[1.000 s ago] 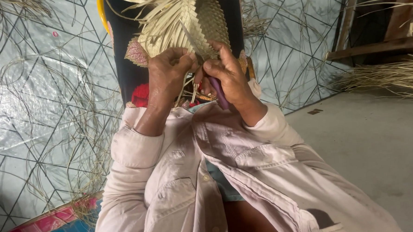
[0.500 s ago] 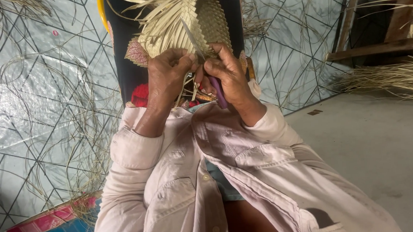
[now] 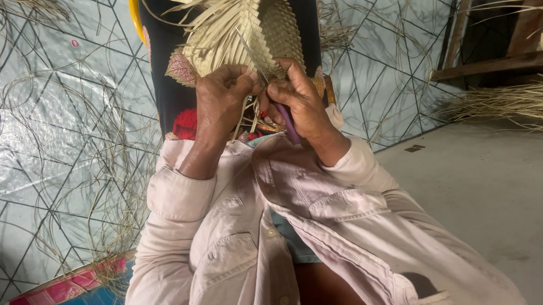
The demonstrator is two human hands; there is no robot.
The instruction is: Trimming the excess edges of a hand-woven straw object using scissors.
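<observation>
Silvery plastic sheeting (image 3: pixel 51 138), printed with thin dark lines in a triangle pattern, covers the ground to the left and behind the work, and loose dry straw-coloured strands (image 3: pixel 111 196) lie scattered across it. To the right the sheeting ends at a bare grey concrete floor (image 3: pixel 499 191), where a heap of cut palm strips (image 3: pixel 513 102) lies under a dark wooden frame (image 3: pixel 493 63). A patterned mat in red and blue (image 3: pixel 64 299) shows at the lower left corner. In the middle, held up over the lap against a dark flowered cloth (image 3: pixel 170 65), is a half-woven palm-leaf basket (image 3: pixel 260 34), its unwoven strips fanning out to the upper left. The left hand (image 3: pixel 220 103) has its fingers curled and pinched on the basket's lower edge. The right hand (image 3: pixel 300 102), just beside it, is closed around a purple-handled tool (image 3: pixel 287 122) whose thin metal tip points up into the weave. Both forearms wear pale pink shirt sleeves (image 3: pixel 182 193).
</observation>
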